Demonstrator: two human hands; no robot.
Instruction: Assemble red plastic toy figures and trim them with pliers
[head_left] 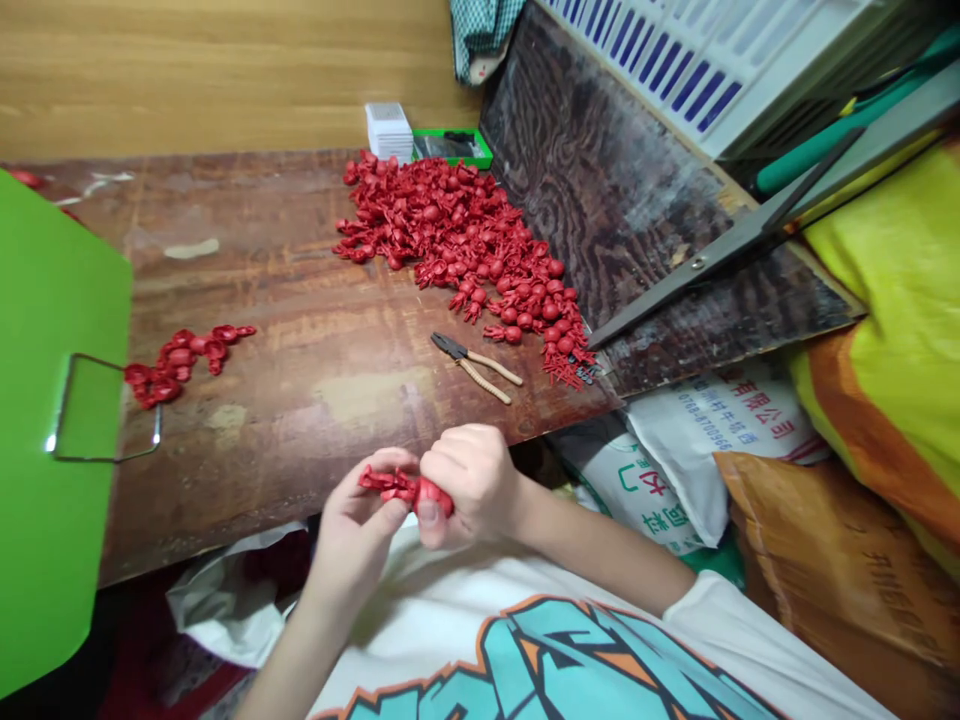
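Close to my body, just off the table's front edge, both hands hold one small red plastic figure [394, 485]. My left hand [356, 525] pinches its thin limbed end between thumb and fingers. My right hand [472, 480] is closed round the rounder end, thumb pressed on it, and covers part of it. Beyond them lies a pair of pliers [480, 368] with tan handles, touched by neither hand. A large pile of similar red figures [465, 230] spreads over the back right of the table, with thin red sticks at its near end. A smaller row of red pieces [184, 362] lies at left.
A green panel with a wire handle [60, 420] stands at the left. White cards [389, 132] and a green tray [484, 150] sit behind the pile. A dark board [600, 180], a white crate [720, 80] and a metal bar [697, 262] bound the right, above printed sacks [682, 460].
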